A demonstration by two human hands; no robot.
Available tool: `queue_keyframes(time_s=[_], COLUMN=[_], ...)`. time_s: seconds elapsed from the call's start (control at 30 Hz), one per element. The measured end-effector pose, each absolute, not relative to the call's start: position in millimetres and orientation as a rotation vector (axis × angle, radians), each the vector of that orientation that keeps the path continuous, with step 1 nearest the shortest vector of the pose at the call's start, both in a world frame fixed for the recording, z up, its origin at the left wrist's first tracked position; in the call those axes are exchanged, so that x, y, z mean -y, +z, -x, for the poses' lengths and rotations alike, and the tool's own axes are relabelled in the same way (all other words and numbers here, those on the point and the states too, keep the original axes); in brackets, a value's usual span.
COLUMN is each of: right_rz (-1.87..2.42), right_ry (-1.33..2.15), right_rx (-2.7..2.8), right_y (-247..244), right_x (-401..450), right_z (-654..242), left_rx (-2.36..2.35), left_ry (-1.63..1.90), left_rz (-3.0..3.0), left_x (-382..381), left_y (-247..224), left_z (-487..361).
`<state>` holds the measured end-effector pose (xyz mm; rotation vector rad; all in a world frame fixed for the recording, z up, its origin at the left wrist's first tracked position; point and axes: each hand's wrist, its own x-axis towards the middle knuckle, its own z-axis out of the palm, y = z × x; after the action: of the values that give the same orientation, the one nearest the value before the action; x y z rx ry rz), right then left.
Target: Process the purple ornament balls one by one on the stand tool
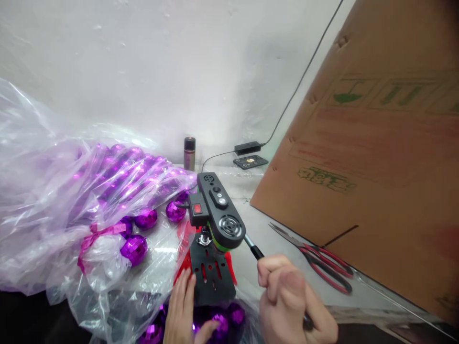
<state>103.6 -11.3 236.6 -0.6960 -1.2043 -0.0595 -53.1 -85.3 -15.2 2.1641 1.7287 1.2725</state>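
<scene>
A bare white wall (pixel 143 62) stands behind the pale tabletop (pixel 258 215); a large brown cardboard sheet (pixel 376 157) leans at the right.

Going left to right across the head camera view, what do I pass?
Plastic bag of purple balls → left hand → black machine → right hand on its lever → red scissors → cardboard sheet.

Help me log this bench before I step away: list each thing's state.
Press machine: upright on its black base plate.
Lever handle: gripped by the right hand.
Left hand: flat beside the base plate, fingers extended.
Scissors: closed, lying flat.
Plastic bag: open, purple balls spilling.
Spray can: upright, capped.
</scene>
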Motion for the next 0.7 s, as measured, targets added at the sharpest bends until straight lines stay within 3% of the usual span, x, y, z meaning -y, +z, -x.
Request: queue_keyframes(time_s=[0.17, 0.7], right_rz=[0.642, 0.706], right_ry=[-0.099, -0.173], right_rx=[1.246, 1.304], right_y=[232.6, 220.0], right_x=[12.6, 10.8], right_z=[-106.2, -97.9], left_rx=[-1.935, -1.574], left_ry=[1.082, 0.896], left_rz=[-2.482, -2.396], left_x=[42.5, 12.7], left_y=[-15.4, -15.4], left_z=[42.2, 79.7])
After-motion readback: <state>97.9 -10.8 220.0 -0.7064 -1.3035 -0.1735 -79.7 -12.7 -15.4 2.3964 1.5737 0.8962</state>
